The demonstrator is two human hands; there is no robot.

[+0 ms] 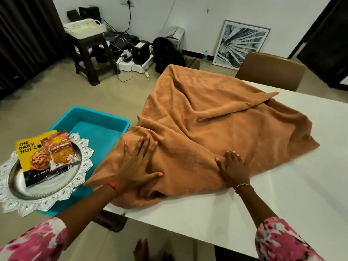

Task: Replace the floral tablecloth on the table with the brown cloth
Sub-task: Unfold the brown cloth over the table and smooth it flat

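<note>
Left hand [140, 164] and right hand [233, 169], fingers spread flat, pressing down the rumpled brown fleece cloth [207, 113] beneath them, on the white table [282, 200].

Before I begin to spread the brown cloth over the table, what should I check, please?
1. No floral tablecloth on the table: ok, none visible there.
2. brown cloth on the table: ok.
3. Cloth lying flat: not ok, bunched in folds.
4. Whole top covered: not ok, right part bare.
5. left hand and right hand on the cloth: ok, both rest flat.
6. silver tray off the table: ok, it sits on the teal tub.
</note>
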